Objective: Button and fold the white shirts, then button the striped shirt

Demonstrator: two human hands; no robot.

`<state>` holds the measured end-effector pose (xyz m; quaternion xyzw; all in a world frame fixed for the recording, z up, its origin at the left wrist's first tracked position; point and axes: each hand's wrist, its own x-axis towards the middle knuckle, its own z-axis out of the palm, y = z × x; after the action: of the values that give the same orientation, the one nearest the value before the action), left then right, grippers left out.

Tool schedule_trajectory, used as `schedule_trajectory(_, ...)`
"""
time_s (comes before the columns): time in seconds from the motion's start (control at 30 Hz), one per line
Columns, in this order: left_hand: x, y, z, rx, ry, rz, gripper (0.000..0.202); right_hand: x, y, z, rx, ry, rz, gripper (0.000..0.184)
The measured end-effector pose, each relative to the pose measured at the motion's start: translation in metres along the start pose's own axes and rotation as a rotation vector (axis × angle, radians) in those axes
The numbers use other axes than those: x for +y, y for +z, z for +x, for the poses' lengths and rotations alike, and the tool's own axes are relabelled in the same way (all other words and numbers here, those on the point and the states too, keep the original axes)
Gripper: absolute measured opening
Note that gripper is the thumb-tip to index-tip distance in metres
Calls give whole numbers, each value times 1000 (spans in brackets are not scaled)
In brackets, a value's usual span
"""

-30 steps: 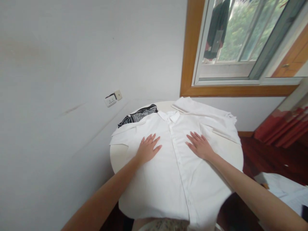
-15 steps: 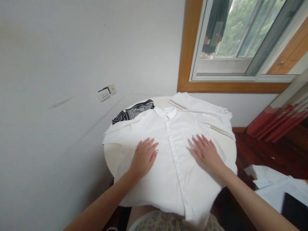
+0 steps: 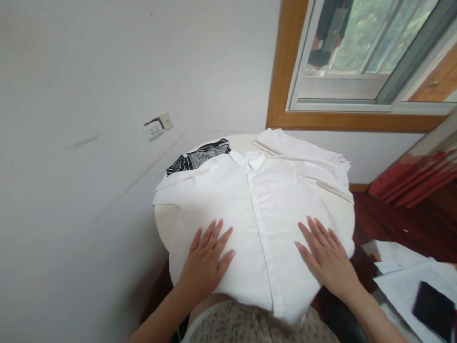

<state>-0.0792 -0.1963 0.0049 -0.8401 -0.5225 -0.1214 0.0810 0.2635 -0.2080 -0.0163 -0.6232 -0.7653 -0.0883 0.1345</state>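
A white button-up shirt (image 3: pixel 246 209) lies spread front side up on a round cream table (image 3: pixel 166 224), collar away from me and hem hanging over the near edge. My left hand (image 3: pixel 207 259) rests flat on the lower left of the shirt, fingers spread. On the lower right, my right hand (image 3: pixel 326 257) lies flat too, its fingers apart. The button placket runs down between them. Neither hand grips the cloth.
Behind the collar lies a black-and-white patterned cloth (image 3: pixel 200 157). A folded white garment (image 3: pixel 300 147) sits at the table's back right. Papers (image 3: pixel 403 276) and a dark phone-like device (image 3: pixel 433 309) are at lower right. A wall socket (image 3: pixel 153 129) is at left.
Both hands have slid down the shirt toward me and its hem, with the right hand also moving outward. The view has shifted slightly.
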Motion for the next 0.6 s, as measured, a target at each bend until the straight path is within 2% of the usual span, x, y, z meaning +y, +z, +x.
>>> schedule_trajectory(0.13,8,-3,-22,17,20,21,56,9,-4,-25,4,-28,9,62)
schedule_trajectory(0.23,11,-11,-18,42,21,-3,51,13,-11,-20,-18,-22,9,59)
schedule_trajectory(0.3,8,-15,6,71,6,-34,44,9,-17,8,-26,-22,3,53)
schedule_trajectory(0.4,-4,-10,72,58,67,-78,39,-9,-21,83,-59,-143,20,46)
schedule_trajectory(0.5,-21,14,137,48,98,-64,42,-34,-5,158,-97,-242,29,45)
schedule_trajectory(0.53,-27,24,151,35,83,-54,44,-41,4,176,-108,-241,28,47)
schedule_trajectory(0.6,-36,42,164,8,41,-40,44,-50,22,196,-154,-185,39,52)
